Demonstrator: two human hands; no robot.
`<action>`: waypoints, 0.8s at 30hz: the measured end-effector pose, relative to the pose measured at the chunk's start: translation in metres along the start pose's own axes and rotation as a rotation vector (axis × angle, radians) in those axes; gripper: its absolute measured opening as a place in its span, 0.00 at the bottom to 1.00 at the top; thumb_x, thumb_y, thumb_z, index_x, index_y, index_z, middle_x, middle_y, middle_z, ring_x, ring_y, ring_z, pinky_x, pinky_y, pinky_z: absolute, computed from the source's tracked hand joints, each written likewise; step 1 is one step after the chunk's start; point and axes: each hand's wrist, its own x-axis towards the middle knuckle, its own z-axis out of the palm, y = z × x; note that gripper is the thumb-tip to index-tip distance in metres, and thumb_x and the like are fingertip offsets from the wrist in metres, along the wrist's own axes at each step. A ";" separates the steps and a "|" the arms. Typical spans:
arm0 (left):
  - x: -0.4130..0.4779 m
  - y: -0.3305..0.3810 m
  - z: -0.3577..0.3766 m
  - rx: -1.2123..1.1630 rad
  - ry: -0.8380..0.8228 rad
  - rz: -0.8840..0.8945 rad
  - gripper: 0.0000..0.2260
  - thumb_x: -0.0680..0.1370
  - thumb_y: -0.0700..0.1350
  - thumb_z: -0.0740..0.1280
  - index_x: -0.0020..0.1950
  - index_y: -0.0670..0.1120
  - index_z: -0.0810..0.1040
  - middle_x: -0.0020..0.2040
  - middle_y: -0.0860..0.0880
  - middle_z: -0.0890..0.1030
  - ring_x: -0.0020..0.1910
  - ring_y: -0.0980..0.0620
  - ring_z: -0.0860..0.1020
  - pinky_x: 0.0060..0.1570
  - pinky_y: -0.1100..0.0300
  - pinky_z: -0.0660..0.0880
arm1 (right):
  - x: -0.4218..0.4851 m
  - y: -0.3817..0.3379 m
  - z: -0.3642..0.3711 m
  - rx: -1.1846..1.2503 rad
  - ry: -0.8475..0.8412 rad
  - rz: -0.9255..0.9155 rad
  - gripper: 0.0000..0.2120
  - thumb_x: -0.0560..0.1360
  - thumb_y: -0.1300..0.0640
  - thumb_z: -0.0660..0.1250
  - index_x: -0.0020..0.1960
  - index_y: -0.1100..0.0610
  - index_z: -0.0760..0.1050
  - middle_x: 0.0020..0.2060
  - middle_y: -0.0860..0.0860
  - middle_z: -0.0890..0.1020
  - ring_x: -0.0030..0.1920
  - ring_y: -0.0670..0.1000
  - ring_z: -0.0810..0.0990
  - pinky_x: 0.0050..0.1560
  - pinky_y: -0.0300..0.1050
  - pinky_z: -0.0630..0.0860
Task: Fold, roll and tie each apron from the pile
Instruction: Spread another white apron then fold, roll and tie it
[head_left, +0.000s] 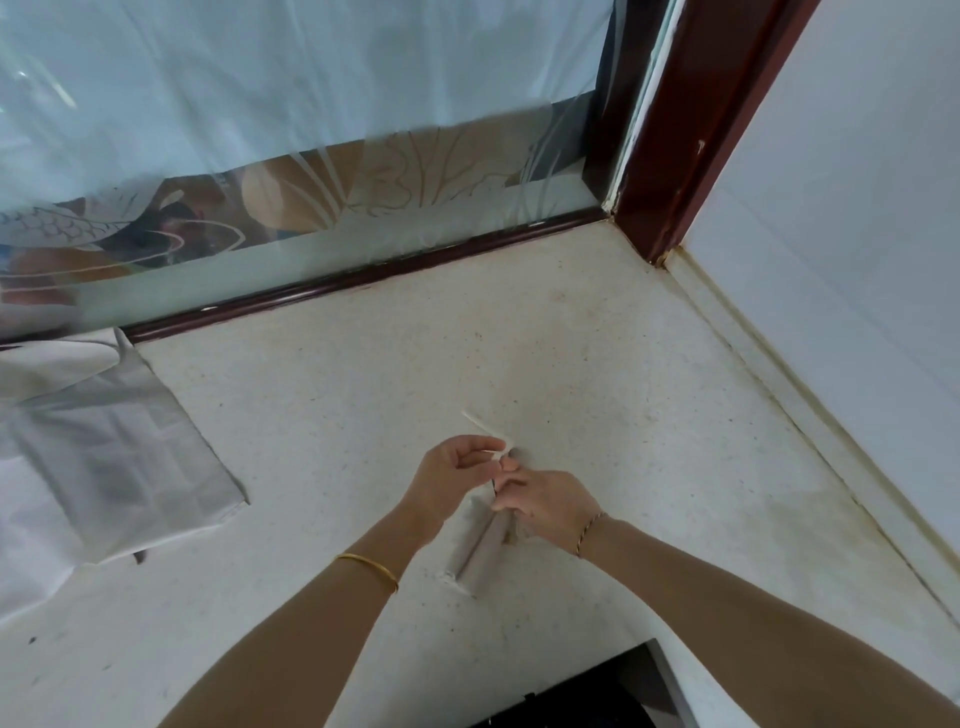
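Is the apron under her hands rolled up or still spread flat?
Rolled up: the apron lies as a tight tube on the counter, both hands pinching its strap.

Soft, even daylight through the frosted window (291, 67), faint shadows, wide-angle bending at the edges, slight softness

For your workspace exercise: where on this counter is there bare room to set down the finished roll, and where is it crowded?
Bare counter lies right of both hands, toward the wall, and ahead of them up to the dark window frame. Crowded: the left edge, under the apron pile, and the middle, where the left hand and right hand tie the rolled apron.
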 end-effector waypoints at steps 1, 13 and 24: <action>0.001 -0.002 0.005 -0.004 0.015 0.005 0.10 0.73 0.36 0.71 0.53 0.43 0.81 0.46 0.38 0.82 0.46 0.50 0.80 0.49 0.67 0.76 | -0.001 0.001 0.000 -0.012 -0.039 0.016 0.13 0.61 0.63 0.77 0.43 0.52 0.82 0.47 0.49 0.83 0.36 0.49 0.82 0.30 0.40 0.79; 0.004 -0.021 0.031 0.387 0.038 0.061 0.04 0.76 0.40 0.67 0.48 0.47 0.75 0.43 0.48 0.83 0.41 0.52 0.82 0.43 0.61 0.77 | -0.015 -0.001 -0.017 0.171 -0.061 0.701 0.06 0.77 0.56 0.64 0.50 0.55 0.67 0.44 0.53 0.79 0.42 0.54 0.77 0.44 0.47 0.75; 0.011 -0.016 0.041 0.552 -0.111 -0.045 0.11 0.77 0.46 0.67 0.35 0.46 0.74 0.34 0.52 0.77 0.35 0.56 0.75 0.37 0.65 0.69 | 0.007 -0.012 -0.045 0.670 0.165 0.763 0.08 0.79 0.64 0.56 0.45 0.56 0.72 0.33 0.49 0.75 0.24 0.40 0.71 0.25 0.30 0.65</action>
